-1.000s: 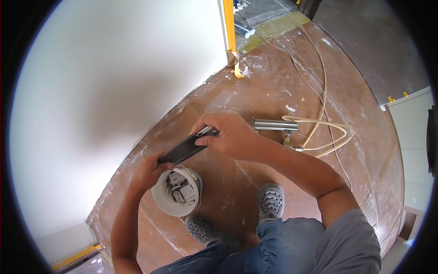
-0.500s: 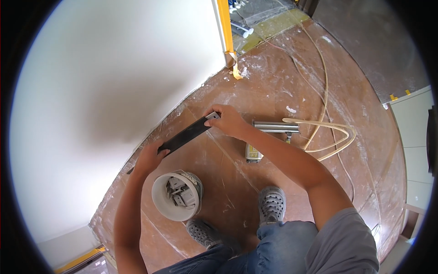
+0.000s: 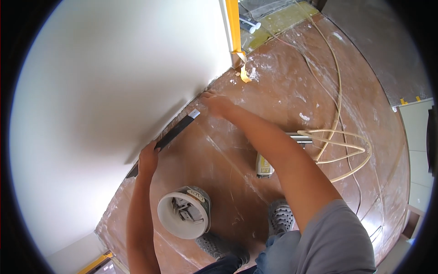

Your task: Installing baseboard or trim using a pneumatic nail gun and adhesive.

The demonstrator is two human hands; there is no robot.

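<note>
My left hand (image 3: 148, 158) is closed around a long black skirting strip (image 3: 175, 133), which slants along the foot of the white wall (image 3: 114, 91). A pale metallic-looking end piece (image 3: 194, 113) shows at the strip's far end. Beyond that end, my right hand (image 3: 218, 104) is off the strip. Its fingers reach out low toward the joint of wall and floor, somewhat blurred, with nothing visible in them. Near my feet stands a white bucket (image 3: 164, 213) with several small grey and white pieces inside.
To the right, partly behind my right forearm, lies a tool with a silver cylinder (image 3: 305, 137) and a pale body (image 3: 263, 166). A looped beige hose (image 3: 340, 109) runs across the brown covered floor (image 3: 292, 91). Yellow tape (image 3: 245, 73) hangs at the wall corner.
My right hand has let go of the strip's far end and moved toward the wall base. My left hand has lowered the strip closer to the wall. The view has shifted slightly.
</note>
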